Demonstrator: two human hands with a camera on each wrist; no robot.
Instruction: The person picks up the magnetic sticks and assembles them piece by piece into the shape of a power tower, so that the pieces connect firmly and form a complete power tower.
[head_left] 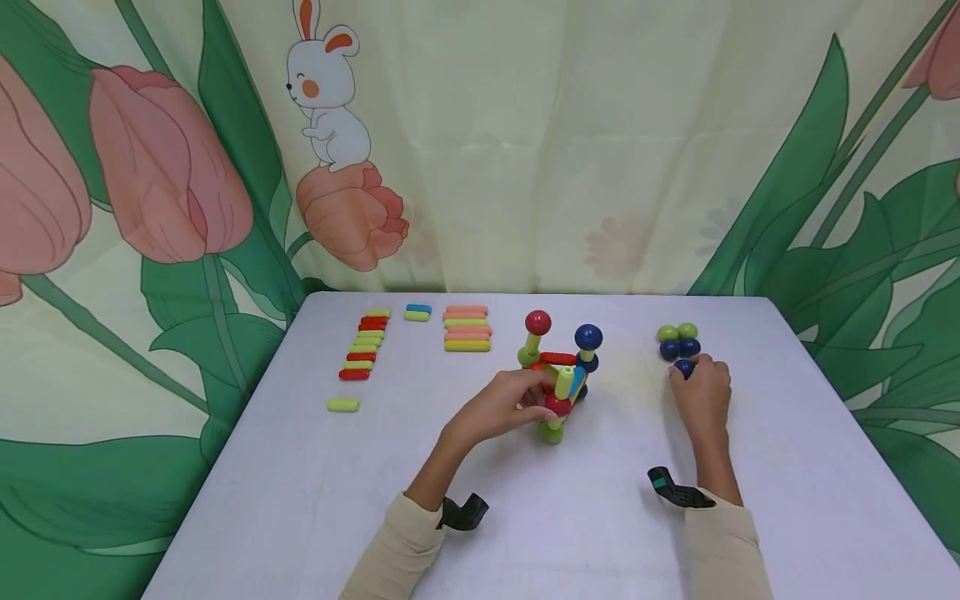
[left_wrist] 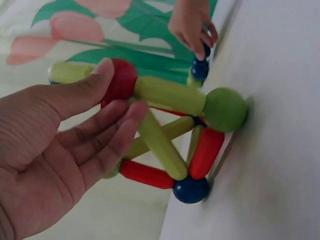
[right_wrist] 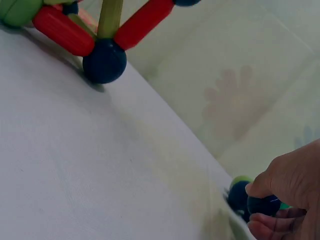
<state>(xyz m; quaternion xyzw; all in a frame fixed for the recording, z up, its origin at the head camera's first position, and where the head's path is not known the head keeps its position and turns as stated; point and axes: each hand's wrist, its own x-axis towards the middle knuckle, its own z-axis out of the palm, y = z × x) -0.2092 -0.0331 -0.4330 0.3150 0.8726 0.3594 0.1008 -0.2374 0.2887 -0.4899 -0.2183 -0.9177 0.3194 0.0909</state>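
A structure of rods and balls stands on the table, with red, green and blue balls. My left hand (head_left: pixel 510 406) pinches its near red ball (head_left: pixel 557 405) between thumb and fingers; in the left wrist view the thumb lies on that red ball (left_wrist: pixel 120 80), which joins a light green rod (left_wrist: pixel 170 96) leading to a green ball (left_wrist: pixel 226 109). Over at the right, my right hand (head_left: pixel 703 396) holds a dark blue ball (head_left: pixel 684 367) between thumb and fingers. Two more blue balls (head_left: pixel 669 350) and two green balls (head_left: pixel 687 330) lie just beyond it.
On the left of the table (head_left: pixel 247 500) lies a column of red and green rods (head_left: pixel 365 347), with a single green rod (head_left: pixel 342 405) nearer. Short blue and green rods (head_left: pixel 417 309) and a stack of pink, green and yellow rods (head_left: pixel 467 333) lie farther back. A printed curtain hangs behind.
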